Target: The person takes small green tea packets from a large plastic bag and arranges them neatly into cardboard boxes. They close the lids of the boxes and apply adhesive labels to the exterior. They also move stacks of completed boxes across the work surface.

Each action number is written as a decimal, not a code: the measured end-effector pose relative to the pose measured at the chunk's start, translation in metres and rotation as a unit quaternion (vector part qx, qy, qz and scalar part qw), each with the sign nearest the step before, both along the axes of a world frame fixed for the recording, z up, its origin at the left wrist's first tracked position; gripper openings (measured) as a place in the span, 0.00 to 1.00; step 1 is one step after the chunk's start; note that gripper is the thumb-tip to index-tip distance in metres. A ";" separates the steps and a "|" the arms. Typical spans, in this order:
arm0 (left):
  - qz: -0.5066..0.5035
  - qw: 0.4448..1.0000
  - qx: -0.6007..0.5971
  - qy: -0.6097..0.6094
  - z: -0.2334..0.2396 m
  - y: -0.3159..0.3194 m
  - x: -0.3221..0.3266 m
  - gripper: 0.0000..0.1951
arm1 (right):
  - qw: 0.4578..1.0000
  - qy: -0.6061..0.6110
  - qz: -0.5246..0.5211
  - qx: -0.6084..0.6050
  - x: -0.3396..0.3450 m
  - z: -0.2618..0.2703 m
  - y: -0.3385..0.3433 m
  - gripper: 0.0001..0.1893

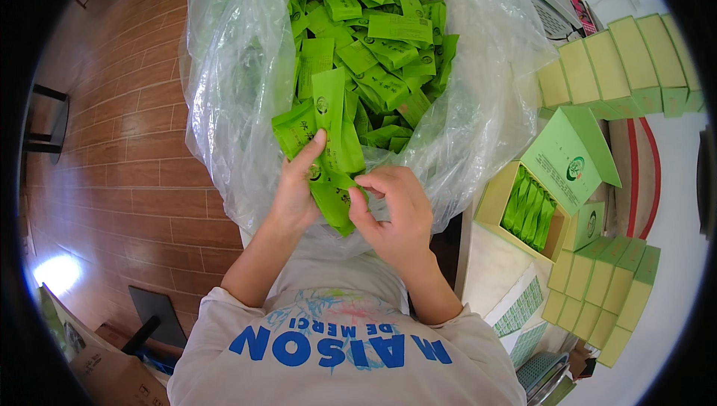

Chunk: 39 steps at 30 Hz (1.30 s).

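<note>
My left hand (296,190) grips several green foil packets (330,151) fanned out, its thumb pressing on top of them. Against the lower right edge of these packets is my right hand (395,201), with thumb and index finger closed on a packet's edge and the other fingers curled. Both hands are at the near rim of a large clear plastic bag (235,86). Inside the bag lies a loose heap of similar green packets (386,64), printed with dark writing and a round emblem.
At right, an open pale-green carton (507,218) on a white tabletop (490,255) holds a row of upright green packets (529,210). Closed cartons stand behind it (608,64) and stacked nearer me (602,288). Sheets of green stickers (521,308) lie beside them. Wooden flooring (140,182) extends leftward.
</note>
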<state>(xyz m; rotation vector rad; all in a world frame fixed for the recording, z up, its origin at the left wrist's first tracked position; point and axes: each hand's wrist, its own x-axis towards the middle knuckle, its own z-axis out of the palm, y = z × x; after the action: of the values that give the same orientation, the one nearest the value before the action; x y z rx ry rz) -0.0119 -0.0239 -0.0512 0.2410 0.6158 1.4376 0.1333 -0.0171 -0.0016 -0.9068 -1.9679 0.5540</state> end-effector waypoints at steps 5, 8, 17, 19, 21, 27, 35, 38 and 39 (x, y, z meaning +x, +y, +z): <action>0.023 0.999 -0.043 -0.004 0.008 0.002 0.008 0.18 | 0.997 -0.021 0.046 0.052 0.001 -0.004 0.003 0.18; -0.005 0.999 -0.042 -0.020 -0.006 0.000 0.010 0.16 | 0.991 -0.045 0.092 0.091 0.002 -0.003 0.008 0.20; 0.017 0.998 -0.043 0.037 0.003 -0.002 0.015 0.17 | 0.997 -0.001 0.078 0.017 0.003 -0.006 0.005 0.16; 0.038 0.996 -0.058 0.054 0.004 -0.002 0.016 0.17 | 0.995 -0.013 0.091 0.045 0.007 -0.013 0.007 0.19; 0.047 0.996 -0.062 0.053 0.002 -0.003 0.017 0.19 | 0.992 -0.002 0.104 0.075 0.009 -0.020 0.009 0.22; 0.165 0.950 0.035 0.262 0.016 0.002 0.025 0.24 | 0.957 0.193 -0.011 -0.217 0.002 -0.021 0.001 0.20; 0.158 0.960 0.047 0.226 0.003 -0.003 0.018 0.27 | 0.753 0.370 0.032 -0.543 0.005 -0.019 0.018 0.17; 0.127 0.975 0.044 0.176 0.009 0.006 0.013 0.28 | 0.590 0.410 0.125 -0.684 0.015 -0.021 0.023 0.16; 0.106 0.982 0.046 0.150 0.009 0.007 0.013 0.28 | 0.571 0.400 0.153 -0.700 0.014 -0.024 0.023 0.16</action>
<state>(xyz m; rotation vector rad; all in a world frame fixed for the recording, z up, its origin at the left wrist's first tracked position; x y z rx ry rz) 0.0010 -0.0169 -0.0417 0.4834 0.8415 1.6513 0.1478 0.0057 -0.0252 -0.8176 -0.4756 2.4017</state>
